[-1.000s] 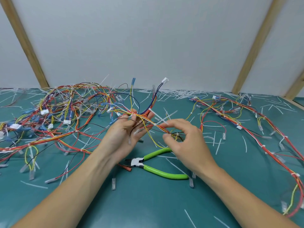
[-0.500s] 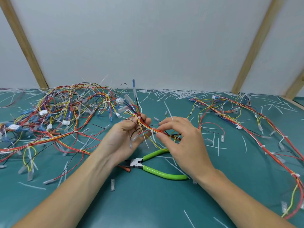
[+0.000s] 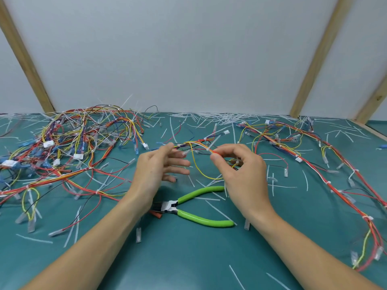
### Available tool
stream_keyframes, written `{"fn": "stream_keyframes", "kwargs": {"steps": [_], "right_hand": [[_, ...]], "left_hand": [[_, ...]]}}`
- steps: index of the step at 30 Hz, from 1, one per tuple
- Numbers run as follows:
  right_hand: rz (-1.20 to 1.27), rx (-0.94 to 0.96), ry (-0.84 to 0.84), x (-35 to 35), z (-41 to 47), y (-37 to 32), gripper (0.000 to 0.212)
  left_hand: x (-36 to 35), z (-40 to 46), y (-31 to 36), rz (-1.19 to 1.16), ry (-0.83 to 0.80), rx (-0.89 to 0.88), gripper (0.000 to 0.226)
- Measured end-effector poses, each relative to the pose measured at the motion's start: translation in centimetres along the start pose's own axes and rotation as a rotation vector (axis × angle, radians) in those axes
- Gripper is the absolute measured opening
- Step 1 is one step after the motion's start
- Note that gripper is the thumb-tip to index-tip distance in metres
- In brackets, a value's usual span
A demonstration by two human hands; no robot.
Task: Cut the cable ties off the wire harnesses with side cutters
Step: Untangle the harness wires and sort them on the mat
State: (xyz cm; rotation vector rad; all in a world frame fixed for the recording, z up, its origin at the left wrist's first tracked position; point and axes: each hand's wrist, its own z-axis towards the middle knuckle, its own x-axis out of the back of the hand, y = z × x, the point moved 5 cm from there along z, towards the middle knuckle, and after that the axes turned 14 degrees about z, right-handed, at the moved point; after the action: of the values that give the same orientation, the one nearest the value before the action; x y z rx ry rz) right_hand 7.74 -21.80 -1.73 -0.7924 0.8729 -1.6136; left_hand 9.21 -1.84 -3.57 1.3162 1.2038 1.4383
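Harness point(image 3: 196, 144) — left hand point(image 3: 156, 170) has released grip.

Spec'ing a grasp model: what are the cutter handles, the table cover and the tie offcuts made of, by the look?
Side cutters: bare steel head, handles in glossy lime-green sleeves, likely soft plastic or rubber.
Table cover: teal, smooth with a soft sheen, probably a rubber or vinyl mat.
Cable tie offcuts: thin translucent white strips, likely nylon.

- A wire harness point(image 3: 199, 146) is held above the table point(image 3: 188, 258), between the left hand point(image 3: 156, 170) and the right hand point(image 3: 240, 170).
- The side cutters point(image 3: 188, 208) are laid on the table, just before both hands.
- Harness piles are spread far left point(image 3: 69, 143) and far right point(image 3: 335, 164).
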Motion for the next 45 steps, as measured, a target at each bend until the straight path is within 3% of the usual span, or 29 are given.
{"fn": "stream_keyframes", "kwargs": {"steps": [4,7,9,11,15,18,23,28,31,35,45], "right_hand": [[0.008,0.025,0.055,0.4,0.1,-0.3,0.008],[-0.018,0.063,0.060,0.4,0.1,-0.6,0.007],[-0.056,0.077,0.053,0.3,0.0,-0.7,0.005],[-0.097,0.110,0.034,0.0,-0.2,-1.0,0.004],[-0.162,0.170,-0.102,-1.4,-0.9,-1.6,0.009],[-0.113,0.137,-0.237,-2.3,-1.4,-1.5,0.026],[-0.074,0.139,-0.086,-0.6,-0.5,-1.7,0.035],[-0.150,0.002,-0.163,-0.4,-0.3,-0.3,0.025],[-0.171,0.049,-0.183,-0.9,-0.6,-0.6,0.015],[-0.174,0.119,-0.184,-0.9,-0.6,-1.1,0.017],[-0.190,0.156,-0.217,-1.2,-0.6,-1.0,0.014]], "left_hand": [[-0.9,-1.1,1.1,0.172,-0.115,-0.222,0.062],[-3.0,-2.1,1.3,0.238,-0.251,-0.341,0.054],[-3.7,-2.5,1.6,0.218,-0.254,-0.378,0.040],[-3.8,-2.5,1.6,0.175,-0.211,-0.365,0.027],[-3.1,-1.8,0.7,0.056,-0.115,-0.190,0.048],[-2.1,-1.3,0.3,-0.034,-0.040,-0.095,0.037],[-0.7,-0.6,-0.2,-0.150,0.009,-0.021,0.025],[-0.3,-0.3,-0.2,-0.159,-0.015,-0.052,0.023],[-0.5,-0.1,-0.2,-0.166,-0.033,-0.063,0.024],[-0.5,-0.1,0.0,-0.131,-0.048,-0.107,0.033],[-0.7,-0.6,0.6,-0.007,-0.032,-0.250,0.022]]}}
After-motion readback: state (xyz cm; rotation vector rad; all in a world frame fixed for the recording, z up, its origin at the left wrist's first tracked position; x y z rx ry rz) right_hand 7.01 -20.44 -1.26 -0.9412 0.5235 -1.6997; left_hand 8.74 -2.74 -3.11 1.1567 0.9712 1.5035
